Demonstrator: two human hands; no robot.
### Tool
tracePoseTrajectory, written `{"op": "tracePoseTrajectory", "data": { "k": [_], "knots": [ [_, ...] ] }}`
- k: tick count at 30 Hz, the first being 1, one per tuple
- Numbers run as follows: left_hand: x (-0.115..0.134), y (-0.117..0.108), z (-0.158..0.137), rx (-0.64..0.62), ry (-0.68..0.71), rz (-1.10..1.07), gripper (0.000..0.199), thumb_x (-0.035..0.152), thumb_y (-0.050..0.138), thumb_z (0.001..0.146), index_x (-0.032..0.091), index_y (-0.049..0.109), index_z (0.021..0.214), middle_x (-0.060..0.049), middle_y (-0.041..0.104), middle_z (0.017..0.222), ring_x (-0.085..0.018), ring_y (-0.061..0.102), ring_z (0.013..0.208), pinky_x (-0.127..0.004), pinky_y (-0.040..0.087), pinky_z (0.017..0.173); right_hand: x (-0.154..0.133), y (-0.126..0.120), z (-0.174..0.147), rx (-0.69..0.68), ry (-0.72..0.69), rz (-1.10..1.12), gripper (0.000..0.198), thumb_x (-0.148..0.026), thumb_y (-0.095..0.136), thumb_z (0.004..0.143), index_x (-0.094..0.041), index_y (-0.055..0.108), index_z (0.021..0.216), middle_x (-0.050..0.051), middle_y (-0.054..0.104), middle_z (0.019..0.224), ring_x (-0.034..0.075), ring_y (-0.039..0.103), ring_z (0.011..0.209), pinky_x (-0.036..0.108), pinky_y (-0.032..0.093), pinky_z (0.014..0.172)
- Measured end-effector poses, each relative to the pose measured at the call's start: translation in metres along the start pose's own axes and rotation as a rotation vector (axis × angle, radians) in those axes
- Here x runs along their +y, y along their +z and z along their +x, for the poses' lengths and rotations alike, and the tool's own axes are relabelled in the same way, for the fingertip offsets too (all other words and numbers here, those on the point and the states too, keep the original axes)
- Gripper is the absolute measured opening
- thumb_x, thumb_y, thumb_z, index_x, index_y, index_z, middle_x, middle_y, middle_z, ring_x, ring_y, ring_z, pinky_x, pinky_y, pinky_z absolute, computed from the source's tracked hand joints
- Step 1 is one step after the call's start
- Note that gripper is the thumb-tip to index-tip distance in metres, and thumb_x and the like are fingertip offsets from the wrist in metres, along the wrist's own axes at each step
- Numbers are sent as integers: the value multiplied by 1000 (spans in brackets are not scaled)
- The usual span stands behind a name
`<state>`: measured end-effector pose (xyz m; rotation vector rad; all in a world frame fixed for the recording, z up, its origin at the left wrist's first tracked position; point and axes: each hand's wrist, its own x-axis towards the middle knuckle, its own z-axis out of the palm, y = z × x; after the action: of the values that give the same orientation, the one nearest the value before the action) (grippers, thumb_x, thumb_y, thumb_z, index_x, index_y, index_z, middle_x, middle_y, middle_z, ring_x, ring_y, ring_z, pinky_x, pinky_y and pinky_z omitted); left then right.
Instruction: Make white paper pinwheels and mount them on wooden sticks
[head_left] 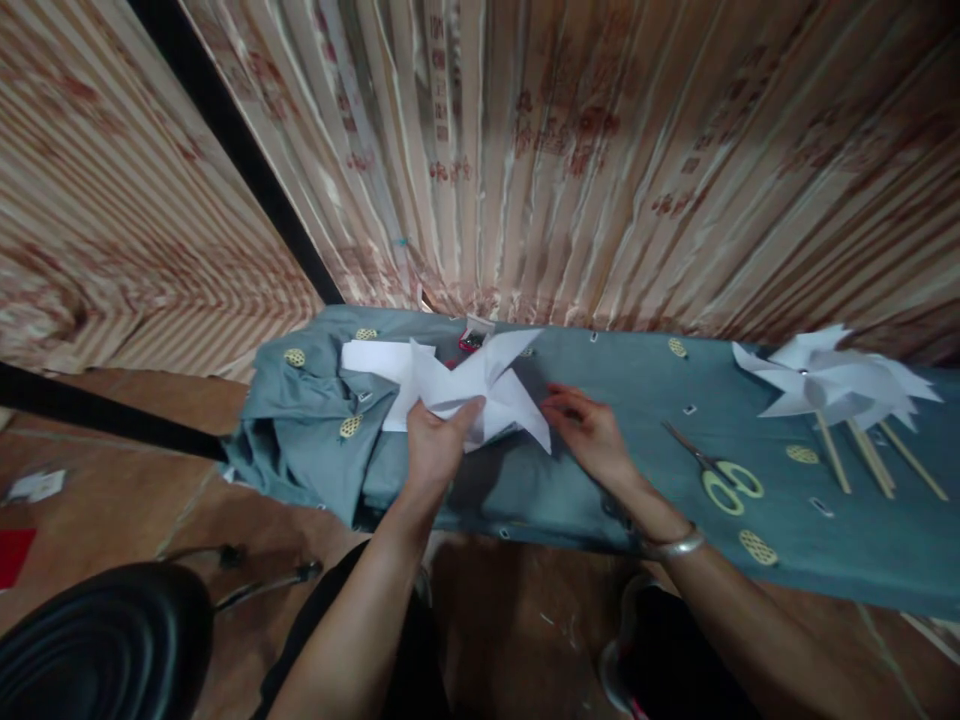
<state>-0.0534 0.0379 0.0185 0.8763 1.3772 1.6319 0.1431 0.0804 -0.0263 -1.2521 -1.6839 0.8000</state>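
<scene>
A white paper pinwheel with folded, pointed blades is in my left hand. The left thumb presses near its middle, and the fingers behind are hidden by the paper. Just off the pinwheel's right blade is my right hand, its fingers bent and drawn together. Whatever the right fingertips hold, if anything, is too small to make out. White paper sheets lie to the left, partly under the pinwheel. Behind the pinwheel sits a small red box with its lid up and tiny items inside.
Scissors with pale green handles lie right of my right hand. Several finished pinwheels on wooden sticks rest at the right end of the cloth-covered table. The cloth bunches at the left. A black stool stands at lower left; a curtain hangs behind.
</scene>
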Motion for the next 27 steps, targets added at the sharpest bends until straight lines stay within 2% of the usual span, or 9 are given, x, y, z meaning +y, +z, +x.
{"op": "tracePoseTrajectory", "data": {
  "k": [2,6,10,15,19,27],
  "knots": [
    [6,-14,8,23,41,14,51,30,76,66,15,65,114,-9,74,104,-25,68,100,-40,53,92,-11,19,32,-47,-93,-139,16,-27,59,80,-21,74,84,9,67,120,25,65,107,43,52,89],
    [15,-37,17,139,118,-23,50,27,79,62,15,68,109,-8,75,98,-23,69,96,-38,52,93,-28,55,95,-157,-247,-466,23,-16,53,83,-16,75,88,14,62,127,27,56,120,44,41,104],
    [19,-48,19,210,92,-94,48,27,81,59,13,70,104,-7,76,92,-22,70,93,-36,53,91,-34,78,131,-256,-337,-665,27,-13,47,85,-14,74,91,16,53,138,31,43,131,49,31,110],
    [21,-52,19,232,32,-114,42,25,82,56,11,71,95,-9,76,93,-22,70,93,-33,54,87,-33,89,142,-353,-416,-834,26,-14,50,83,-7,72,95,22,54,131,32,42,127,47,34,106],
    [22,-54,18,220,35,-130,44,23,82,56,12,72,98,-8,75,99,-21,69,93,-33,53,90,-32,93,145,-363,-408,-864,26,-14,51,81,-5,71,94,23,56,126,32,43,123,45,34,106],
    [20,-55,17,227,39,-186,48,25,86,53,10,73,97,-10,75,96,-23,70,92,-36,52,91,-31,102,152,-390,-368,-909,30,-14,46,84,-4,72,95,23,63,110,33,49,113,43,37,98]
  ]
}}
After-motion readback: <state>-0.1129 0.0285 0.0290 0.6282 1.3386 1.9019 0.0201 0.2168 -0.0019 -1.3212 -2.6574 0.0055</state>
